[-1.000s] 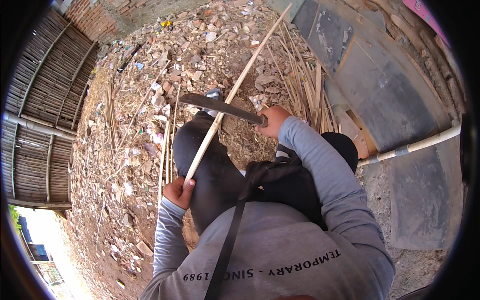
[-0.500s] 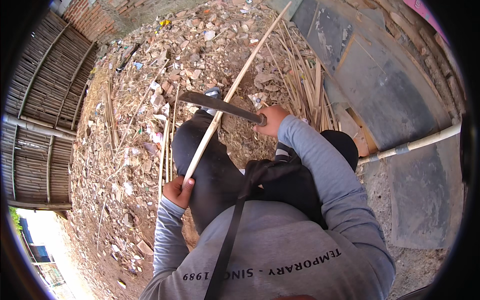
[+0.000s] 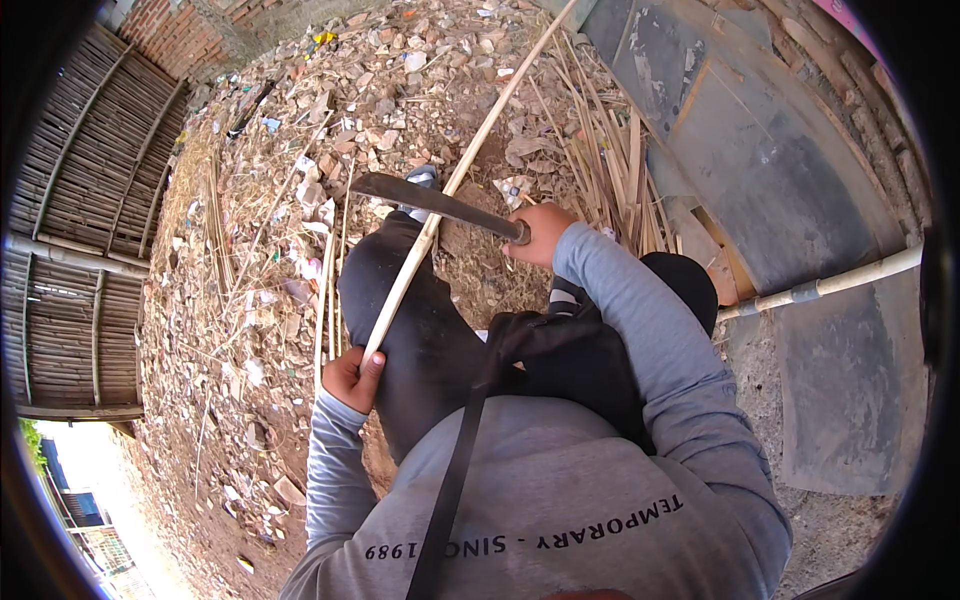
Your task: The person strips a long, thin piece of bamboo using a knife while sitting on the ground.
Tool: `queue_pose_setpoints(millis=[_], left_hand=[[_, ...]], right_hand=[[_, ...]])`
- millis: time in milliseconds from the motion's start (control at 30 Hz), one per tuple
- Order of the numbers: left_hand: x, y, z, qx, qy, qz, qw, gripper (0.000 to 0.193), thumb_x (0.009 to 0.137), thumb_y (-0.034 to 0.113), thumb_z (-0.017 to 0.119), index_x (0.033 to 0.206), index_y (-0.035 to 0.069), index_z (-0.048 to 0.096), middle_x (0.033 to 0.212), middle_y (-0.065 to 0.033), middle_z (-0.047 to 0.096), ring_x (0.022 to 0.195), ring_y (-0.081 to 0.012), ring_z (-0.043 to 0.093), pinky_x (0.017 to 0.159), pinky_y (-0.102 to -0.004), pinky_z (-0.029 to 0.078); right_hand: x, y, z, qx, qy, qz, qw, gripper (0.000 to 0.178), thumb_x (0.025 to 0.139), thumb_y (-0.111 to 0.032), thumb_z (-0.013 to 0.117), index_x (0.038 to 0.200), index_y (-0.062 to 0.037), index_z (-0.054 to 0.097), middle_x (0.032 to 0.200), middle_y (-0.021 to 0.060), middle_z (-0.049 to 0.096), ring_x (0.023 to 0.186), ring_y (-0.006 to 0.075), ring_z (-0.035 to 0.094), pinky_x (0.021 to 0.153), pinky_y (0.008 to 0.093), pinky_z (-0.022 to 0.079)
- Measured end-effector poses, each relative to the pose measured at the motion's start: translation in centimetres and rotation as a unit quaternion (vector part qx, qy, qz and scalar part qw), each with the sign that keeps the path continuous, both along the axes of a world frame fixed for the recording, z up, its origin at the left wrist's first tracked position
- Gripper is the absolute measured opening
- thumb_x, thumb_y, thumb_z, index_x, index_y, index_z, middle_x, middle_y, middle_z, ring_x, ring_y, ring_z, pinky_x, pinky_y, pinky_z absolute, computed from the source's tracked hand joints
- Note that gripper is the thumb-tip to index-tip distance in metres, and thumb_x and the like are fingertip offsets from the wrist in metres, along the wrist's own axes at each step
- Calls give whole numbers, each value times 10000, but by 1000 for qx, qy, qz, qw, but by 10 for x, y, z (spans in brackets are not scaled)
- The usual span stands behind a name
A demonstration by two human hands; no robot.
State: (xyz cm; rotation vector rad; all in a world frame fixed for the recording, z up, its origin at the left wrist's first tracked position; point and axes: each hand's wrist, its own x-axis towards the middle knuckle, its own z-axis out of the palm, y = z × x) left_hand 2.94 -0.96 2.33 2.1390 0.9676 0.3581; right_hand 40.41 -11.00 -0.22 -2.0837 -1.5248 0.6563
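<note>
A long pale bamboo strip (image 3: 490, 118) slants from my left thigh up to the far right. Its near end is gripped in my left hand (image 3: 352, 379), the thumb lying along it. My right hand (image 3: 541, 235) is closed round the handle of a machete (image 3: 440, 205). The dark blade points left and lies across the strip near my left knee; whether its edge bites into the bamboo I cannot tell. Part of the machete's handle is hidden inside my fist.
Several split bamboo strips (image 3: 625, 170) lie heaped beyond my right hand, and more thin strips (image 3: 326, 290) lie left of my leg. Rubble and litter (image 3: 250, 330) cover the ground. Dark flat panels (image 3: 770, 170) and a pole (image 3: 850, 287) are at right, a bamboo-slat wall (image 3: 85, 170) at left.
Both hands, the bamboo strip and the machete have shifted only slightly, a little to the left in the view. Each hand keeps its hold.
</note>
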Motion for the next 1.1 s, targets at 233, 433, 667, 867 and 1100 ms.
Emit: queue_pose_setpoints(millis=[233, 433, 667, 867, 1100], left_hand=[[0, 1, -2, -13, -14, -3, 1000, 452, 922, 370, 621, 649, 25, 516, 532, 1, 428, 537, -84, 380, 484, -290, 332], [-1, 2, -4, -34, -27, -1, 999, 448, 915, 355, 639, 635, 30, 508, 527, 7, 428, 537, -78, 376, 479, -287, 326], [-3, 6, -6, -62, -26, 1, 998, 451, 908, 360, 649, 633, 28, 518, 531, 14, 426, 539, -73, 367, 476, -283, 314], [-3, 6, -7, -64, -36, 1, 997, 450, 906, 351, 654, 630, 25, 513, 535, 29, 425, 543, -65, 363, 475, -278, 306], [-4, 6, -8, -78, -30, 2, 996, 452, 905, 351, 656, 629, 23, 513, 527, 30, 424, 535, -64, 360, 466, -281, 301]], right_hand=[[0, 1, -3, 7, 11, 5, 1000, 358, 719, -358, 723, 905, -56, 674, 809, 174, 668, 814, 356, 652, 772, 413, 510], [0, 1, -7, 12, 15, 8, 1000, 334, 727, -354, 727, 892, -69, 668, 794, 164, 666, 789, 343, 651, 746, 411, 508], [0, 2, -10, 19, 1, 8, 1000, 317, 733, -352, 728, 873, -76, 660, 782, 160, 663, 772, 342, 649, 725, 414, 504], [-1, 3, -7, 2, 25, 5, 1000, 377, 707, -364, 736, 909, -52, 672, 812, 176, 669, 807, 352, 655, 777, 406, 512], [-2, 3, -9, 4, 11, 9, 1000, 325, 739, -354, 725, 889, -74, 659, 783, 164, 662, 783, 349, 649, 727, 417, 503]])
